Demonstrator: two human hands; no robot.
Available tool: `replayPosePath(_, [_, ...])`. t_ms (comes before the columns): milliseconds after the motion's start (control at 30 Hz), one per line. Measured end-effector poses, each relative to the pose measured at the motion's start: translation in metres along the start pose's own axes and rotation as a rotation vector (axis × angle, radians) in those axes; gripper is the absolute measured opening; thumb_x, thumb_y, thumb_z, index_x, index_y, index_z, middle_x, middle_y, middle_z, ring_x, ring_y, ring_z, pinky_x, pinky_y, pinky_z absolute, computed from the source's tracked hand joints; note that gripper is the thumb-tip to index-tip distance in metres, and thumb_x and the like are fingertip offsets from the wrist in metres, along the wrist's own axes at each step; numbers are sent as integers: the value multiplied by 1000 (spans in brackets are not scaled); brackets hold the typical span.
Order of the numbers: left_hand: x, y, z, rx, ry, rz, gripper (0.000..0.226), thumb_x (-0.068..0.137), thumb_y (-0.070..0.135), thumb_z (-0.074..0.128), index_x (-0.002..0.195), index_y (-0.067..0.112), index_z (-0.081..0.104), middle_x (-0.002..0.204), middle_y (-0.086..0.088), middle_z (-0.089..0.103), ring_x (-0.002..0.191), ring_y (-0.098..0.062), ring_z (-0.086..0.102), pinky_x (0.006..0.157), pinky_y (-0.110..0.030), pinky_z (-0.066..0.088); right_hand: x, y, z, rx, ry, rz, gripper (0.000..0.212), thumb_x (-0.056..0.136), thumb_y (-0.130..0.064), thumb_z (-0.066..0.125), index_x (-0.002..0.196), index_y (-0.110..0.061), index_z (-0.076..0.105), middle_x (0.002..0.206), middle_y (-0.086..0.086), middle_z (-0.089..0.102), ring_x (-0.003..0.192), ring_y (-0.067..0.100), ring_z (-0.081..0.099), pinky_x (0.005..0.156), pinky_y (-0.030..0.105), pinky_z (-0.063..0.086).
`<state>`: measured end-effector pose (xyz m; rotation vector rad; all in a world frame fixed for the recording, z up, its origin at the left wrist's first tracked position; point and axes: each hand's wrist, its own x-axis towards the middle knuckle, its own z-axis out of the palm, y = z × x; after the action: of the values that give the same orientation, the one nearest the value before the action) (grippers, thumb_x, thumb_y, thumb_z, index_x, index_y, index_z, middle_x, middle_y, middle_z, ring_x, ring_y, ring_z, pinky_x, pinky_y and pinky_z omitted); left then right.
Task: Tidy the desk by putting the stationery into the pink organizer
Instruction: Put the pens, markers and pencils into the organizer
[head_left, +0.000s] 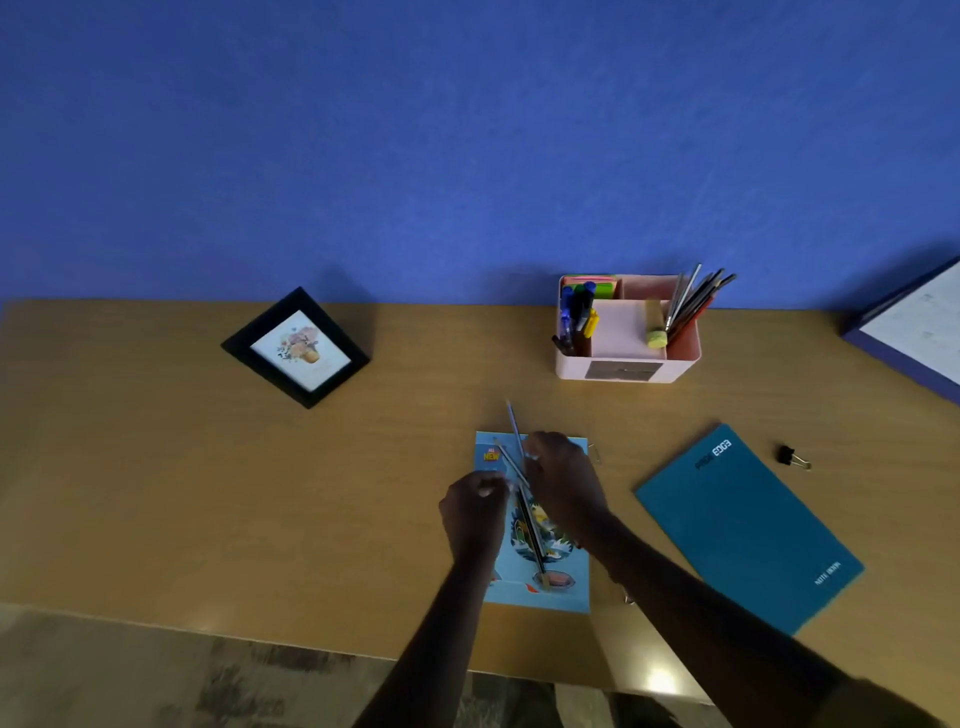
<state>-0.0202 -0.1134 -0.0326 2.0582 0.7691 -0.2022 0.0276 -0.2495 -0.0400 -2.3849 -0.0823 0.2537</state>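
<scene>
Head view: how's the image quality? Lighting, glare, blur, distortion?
Head view: dim overall; glare spot on the desk's near edge; motion blur on both hands and the pencils they gather; wide-angle bowing of the desk edges; pink organizer and picture frame cast soft shadows on the blue wall.

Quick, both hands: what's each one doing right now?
Left hand: closed, fingers pinching the pencils over the light blue booklet.
Right hand: closed on the same pencils.
</scene>
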Motion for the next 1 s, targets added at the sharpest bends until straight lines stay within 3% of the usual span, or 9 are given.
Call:
replayPosePath(67, [6,1,1,-2,-9,-16,13,86,31,81,95,23,86,86,9,82,78,-5,75,76,-22,56,21,-8,4,-47,23,12,5,100,-14,62,98,-13,67,93,7,67,83,22,65,65,30,42])
replayPosePath(167, [11,2,2,-8,-17,-38,11,85,27,82,94,22,85,86,8,81,77,-4,72,70,-17,51,45,-15,10,-107,48,1,9,103,-13,57,100,-10,66,91,11,66,81,27,64,63,33,43])
replayPosePath(333, [27,-1,4,8,-35,-58,20,83,33,82,99,22,85,84,5,82,78,-9,76,78,-27,61,70,-19,17,-206,25,35,7,101,-13,59,97,-11,64,92,12,67,82,32,65,64,32,43])
replayPosePath(467, [41,1,3,0,-38,-66,23,83,34,83,102,22,84,86,4,82,80,-11,76,80,-30,62,79,-24,20,-273,9,56,6,102,-17,61,103,-12,63,95,10,67,84,30,68,67,39,59])
replayPosePath(567, [50,0,3,-1,-23,-61,24,81,36,84,102,23,84,88,7,82,81,-9,77,83,-33,63,83,-28,23,-316,-22,73,9,98,-10,63,107,-13,61,95,9,66,85,29,69,69,43,62])
replayPosePath(800, [60,6,7,22,-8,-65,23,85,42,82,96,21,83,86,4,82,84,-13,76,80,-31,61,83,-32,6,-219,33,66,6,96,-10,59,100,-8,63,92,11,62,82,31,67,63,31,41])
replayPosePath(1000, [70,13,12,37,6,-117,27,81,45,82,90,20,83,80,2,81,83,-19,78,85,-35,63,63,-42,-55,19,228,-75,26,90,-9,71,116,-13,70,103,6,72,84,17,69,69,36,63])
